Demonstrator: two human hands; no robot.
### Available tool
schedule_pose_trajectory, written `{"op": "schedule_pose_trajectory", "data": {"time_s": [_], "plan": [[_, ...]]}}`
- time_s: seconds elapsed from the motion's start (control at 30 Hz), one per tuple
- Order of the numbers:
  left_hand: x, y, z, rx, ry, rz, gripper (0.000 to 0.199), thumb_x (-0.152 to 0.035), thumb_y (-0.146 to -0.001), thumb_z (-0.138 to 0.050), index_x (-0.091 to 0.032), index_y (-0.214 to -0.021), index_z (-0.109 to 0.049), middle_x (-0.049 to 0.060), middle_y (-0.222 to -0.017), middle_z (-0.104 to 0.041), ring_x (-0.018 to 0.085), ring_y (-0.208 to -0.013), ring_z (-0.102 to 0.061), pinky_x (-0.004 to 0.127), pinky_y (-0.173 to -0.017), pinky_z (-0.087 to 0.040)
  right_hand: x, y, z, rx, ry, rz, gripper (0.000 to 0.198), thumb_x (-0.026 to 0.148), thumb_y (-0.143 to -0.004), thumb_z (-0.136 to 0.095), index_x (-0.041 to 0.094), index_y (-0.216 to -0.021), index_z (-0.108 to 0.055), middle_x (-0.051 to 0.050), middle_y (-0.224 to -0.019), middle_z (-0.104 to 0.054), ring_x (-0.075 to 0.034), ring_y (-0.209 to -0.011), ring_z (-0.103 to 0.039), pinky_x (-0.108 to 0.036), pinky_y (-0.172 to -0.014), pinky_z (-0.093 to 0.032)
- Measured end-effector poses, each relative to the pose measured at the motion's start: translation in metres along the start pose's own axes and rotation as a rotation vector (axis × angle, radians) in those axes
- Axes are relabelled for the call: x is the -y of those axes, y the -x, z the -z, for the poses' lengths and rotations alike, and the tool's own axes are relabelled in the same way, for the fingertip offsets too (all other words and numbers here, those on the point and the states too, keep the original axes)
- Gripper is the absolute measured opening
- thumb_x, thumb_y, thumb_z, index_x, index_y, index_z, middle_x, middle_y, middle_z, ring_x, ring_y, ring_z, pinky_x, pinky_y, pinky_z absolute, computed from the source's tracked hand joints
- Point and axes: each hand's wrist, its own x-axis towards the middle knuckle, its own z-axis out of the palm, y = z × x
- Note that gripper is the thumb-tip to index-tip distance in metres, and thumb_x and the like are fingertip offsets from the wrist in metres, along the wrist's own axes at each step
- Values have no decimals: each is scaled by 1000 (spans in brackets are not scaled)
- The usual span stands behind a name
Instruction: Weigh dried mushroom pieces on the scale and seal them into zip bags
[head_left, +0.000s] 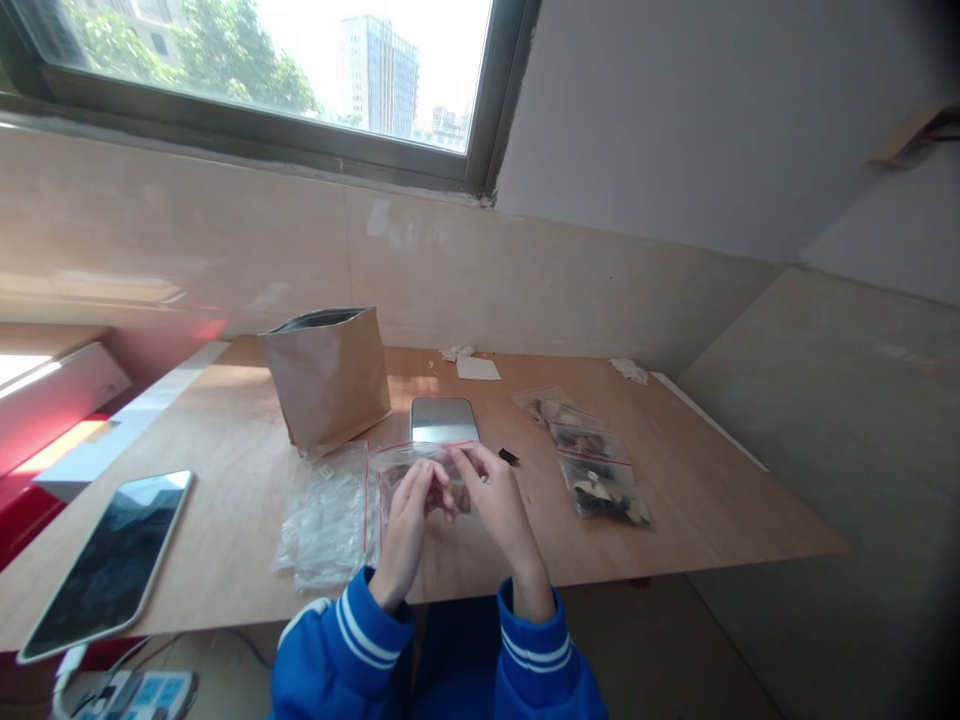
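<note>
A clear zip bag (pixel 391 460) with a red seal line is held up over the table's front part, its mouth edge upward. My right hand (pixel 496 500) pinches the bag's top edge between thumb and fingers. On the other side, the curled fingers of my left hand (pixel 407 515) close on the bag near its top. Something brownish shows through the plastic between the hands, but my fingers partly hide it. Just left of my left hand lies a pile of clear zip bags (pixel 326 520). Behind the held bag is a grey, shiny flat device (pixel 442 412).
An upright brown paper bag (pixel 326 380) stands open at back left. Filled zip bags (pixel 604 485) overlap on the right, near a small black piece (pixel 508 457). A tablet (pixel 112 560) lies left, its cable running over the front edge. White paper (pixel 478 369) rests by the wall.
</note>
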Motion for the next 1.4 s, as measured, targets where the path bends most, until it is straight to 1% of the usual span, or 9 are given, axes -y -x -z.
{"op": "schedule_pose_trajectory", "data": {"time_s": [0.13, 0.23, 0.43, 0.67, 0.83, 1.0, 1.1, 1.23, 1.4], "plan": [[12, 2, 21, -251, -379, -294, 30, -44, -92, -49, -19, -78, -58, 2, -77, -56, 16, -77, -54, 27, -77, -43, -20, 4, 11, -113, -124, 11, 41, 53, -92, -49, 19, -100, -70, -7, -93, -74, -21, -87, -68, -32, -81, -52], [23, -5, 38, -464, -457, -375, 27, -42, -88, -58, -22, -105, -59, 5, -104, -59, 19, -97, -55, 30, -90, -41, -40, 7, 14, -251, -201, -38, 47, 58, -90, -48, 19, -106, -69, -8, -94, -74, -20, -79, -68, -32, -76, -54], [33, -22, 54, -208, -307, -162, 34, -46, -86, -59, -19, -104, -68, 8, -111, -67, 23, -109, -58, 32, -96, -43, -71, 10, 8, -314, -256, -73, 57, 63, -90, -42, 17, -110, -68, -10, -94, -74, -22, -79, -69, -34, -74, -54], [40, -22, 62, -297, -308, -108, 38, -50, -85, -59, -17, -95, -75, 7, -90, -74, 23, -87, -66, 32, -80, -50, -70, 16, 5, -363, -75, -36, 58, 62, -93, -36, 16, -111, -68, -9, -82, -74, -21, -71, -66, -32, -73, -50], [41, -23, 61, -338, -301, -132, 37, -51, -84, -59, -17, -84, -73, 4, -76, -70, 17, -72, -63, 24, -66, -48, -71, 15, 5, -441, -91, -55, 55, 64, -90, -41, 16, -88, -69, -7, -66, -70, -20, -59, -62, -30, -61, -49], [32, -27, 59, -223, -457, -144, 32, -51, -78, -66, -20, -77, -74, 0, -59, -61, 12, -52, -51, 20, -50, -39, -74, 15, -2, -421, -25, -27, 50, 62, -89, -44, 19, -79, -67, -5, -61, -66, -19, -55, -60, -29, -56, -47], [26, -27, 58, -162, -533, -155, 32, -50, -79, -65, -20, -79, -76, 1, -62, -63, 13, -54, -53, 21, -51, -41, -73, 17, -4, -374, 38, 25, 46, 59, -91, -43, 20, -82, -67, -4, -65, -67, -19, -58, -60, -29, -59, -47], [25, -27, 59, -340, -439, -194, 37, -52, -84, -59, -18, -80, -74, 4, -69, -67, 16, -63, -58, 23, -57, -46, -79, 18, -1, -504, 1, -1, 49, 60, -91, -43, 19, -74, -64, -5, -67, -66, -18, -61, -59, -28, -63, -47], [35, -28, 64, -338, -395, -158, 36, -51, -82, -62, -16, -76, -71, 2, -63, -63, 14, -61, -55, 22, -58, -44, -96, 15, -2, -571, -35, -30, 54, 63, -89, -44, 19, -63, -59, -3, -60, -62, -16, -54, -53, -28, -60, -45]]}}
